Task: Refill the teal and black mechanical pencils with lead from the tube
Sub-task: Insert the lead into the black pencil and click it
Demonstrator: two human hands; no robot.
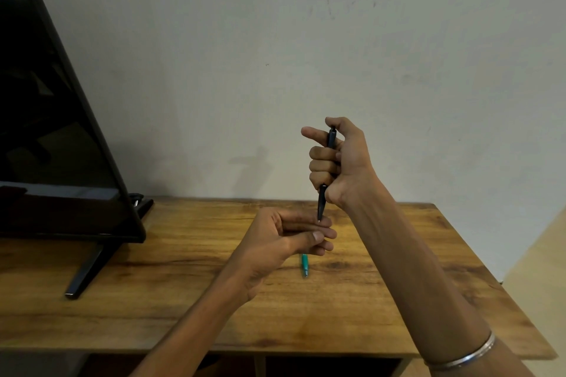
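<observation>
Gripping the slim black pencil (322, 202) upright, tip down, right hand (337, 162) fisted; left hand (291, 236) curled beneath

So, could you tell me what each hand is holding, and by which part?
The right hand grips the black pencil around its barrel, tip down. Whether the left hand holds anything cannot be told.

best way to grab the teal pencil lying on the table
Pinch the teal pencil across its barrel from above, thumb and finger on its left and right sides. It lies flat on the table, tip toward the person, upper end hidden under the left hand. That hand would likely need to clear first.
</observation>
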